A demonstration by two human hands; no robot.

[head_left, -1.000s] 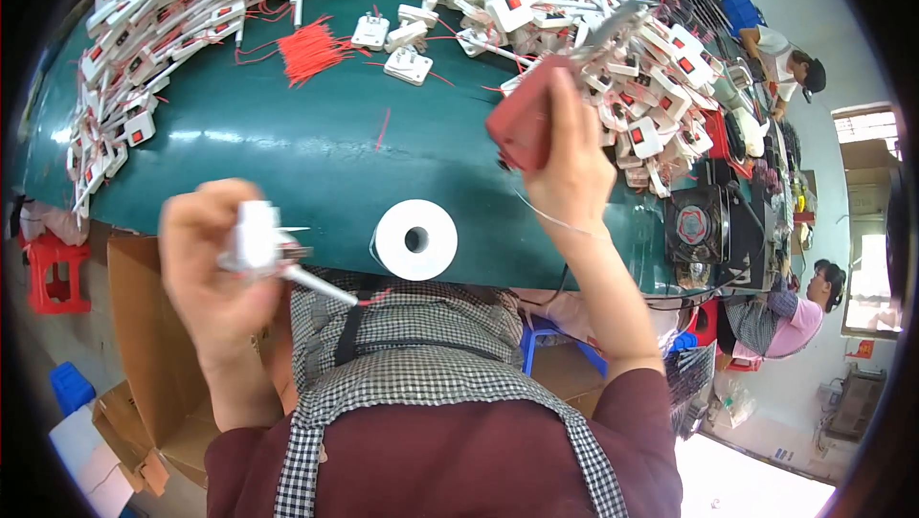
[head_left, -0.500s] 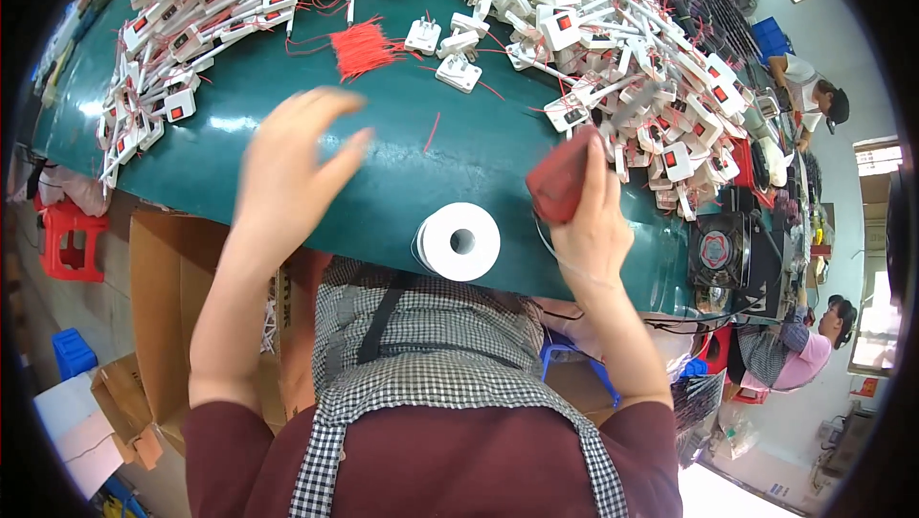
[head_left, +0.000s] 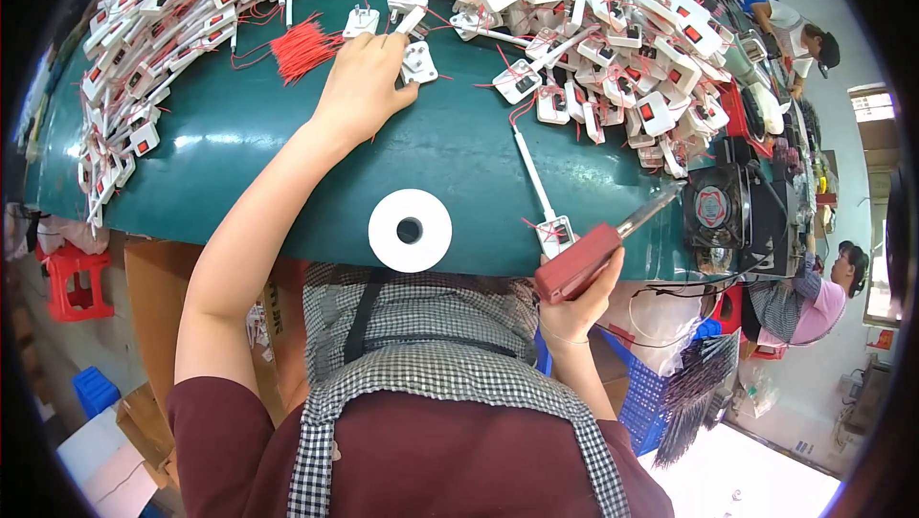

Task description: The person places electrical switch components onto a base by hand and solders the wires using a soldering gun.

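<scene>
My left hand point(head_left: 369, 78) reaches over the bench to a few white plug housings. Its fingers lie beside a white plug housing point(head_left: 419, 63), with the thumb apart just below that piece; no firm grip shows. Another plug housing point(head_left: 360, 22) stands just beyond the fingertips. My right hand point(head_left: 579, 305) is wrapped around the handle of a red soldering iron point(head_left: 579, 262), its metal tip pointing up and to the right. Behind the iron, a white switch box point(head_left: 554, 233) with a white stem and red wires lies on the bench.
A bundle of short red wires point(head_left: 302, 51) lies left of the housings. A white roll point(head_left: 410, 230) stands near the front edge. Heaps of switch assemblies point(head_left: 632, 63) spread along the far side. A small fan point(head_left: 714, 208) stands at right; two people work beyond.
My left hand has moved forward and right to the plug housings. My right hand has drawn back toward the front edge with the iron, and a switch box now lies beside it.
</scene>
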